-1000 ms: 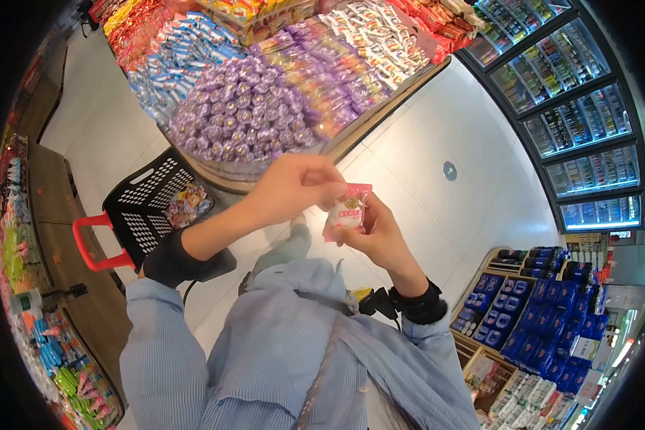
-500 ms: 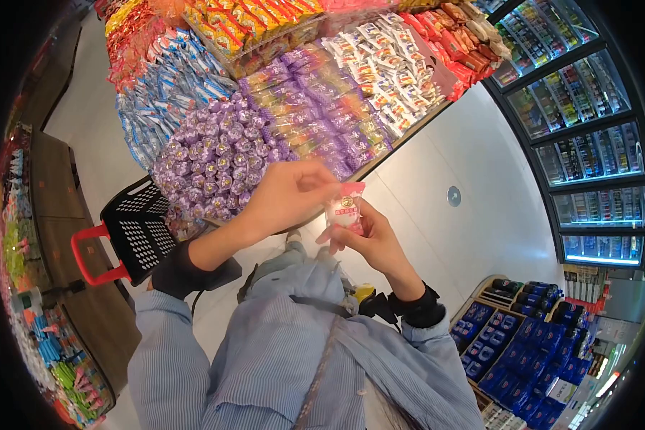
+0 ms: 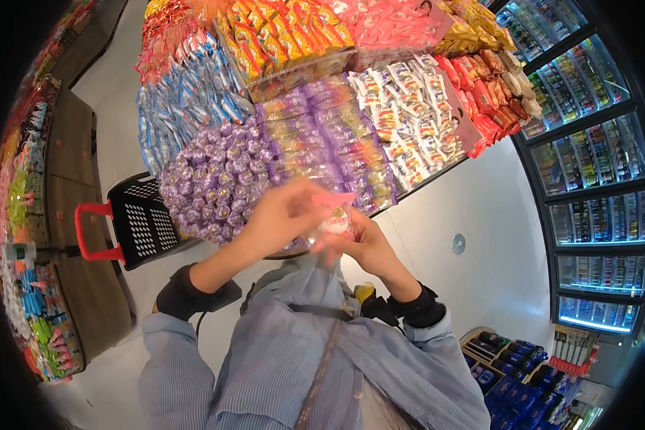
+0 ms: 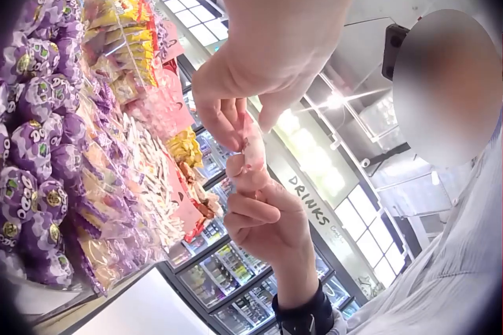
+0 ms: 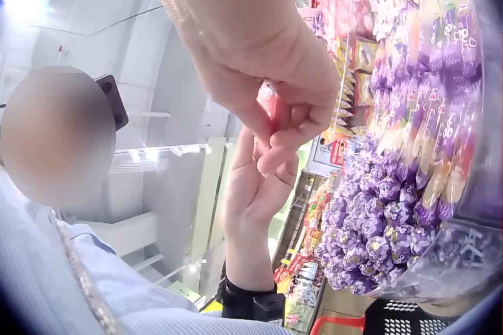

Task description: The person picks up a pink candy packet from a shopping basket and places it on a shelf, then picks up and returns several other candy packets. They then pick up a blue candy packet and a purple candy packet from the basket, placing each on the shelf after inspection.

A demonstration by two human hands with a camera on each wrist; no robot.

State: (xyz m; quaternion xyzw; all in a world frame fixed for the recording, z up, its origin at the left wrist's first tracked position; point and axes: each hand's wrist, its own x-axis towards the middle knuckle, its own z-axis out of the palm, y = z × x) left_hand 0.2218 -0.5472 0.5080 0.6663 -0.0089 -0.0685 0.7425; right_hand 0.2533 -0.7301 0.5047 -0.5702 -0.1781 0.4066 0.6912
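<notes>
A small pink-and-white candy packet (image 3: 335, 221) with a gold round mark is held up in front of the torso. My left hand (image 3: 283, 213) pinches its upper edge between thumb and fingers. From the other side, my right hand (image 3: 371, 247) grips the lower part, thumb across the front. In the left wrist view the packet (image 4: 253, 146) spans the two sets of fingertips. The right wrist view shows only a red strip of the packet (image 5: 271, 107), the rest hidden by the fingers.
Purple-wrapped round candies (image 3: 218, 183) and white-wrapped sweets (image 3: 408, 115) are heaped on the display ahead. A black basket with a red handle (image 3: 97, 233) stands at the left. Drinks fridges (image 3: 598, 222) line the right; blue packs (image 3: 509, 394) are stacked at lower right.
The head view has tilted up, showing more of the candy display and less of the basket's inside. Both hands keep hold of the packet, now slightly lower and further left in view.
</notes>
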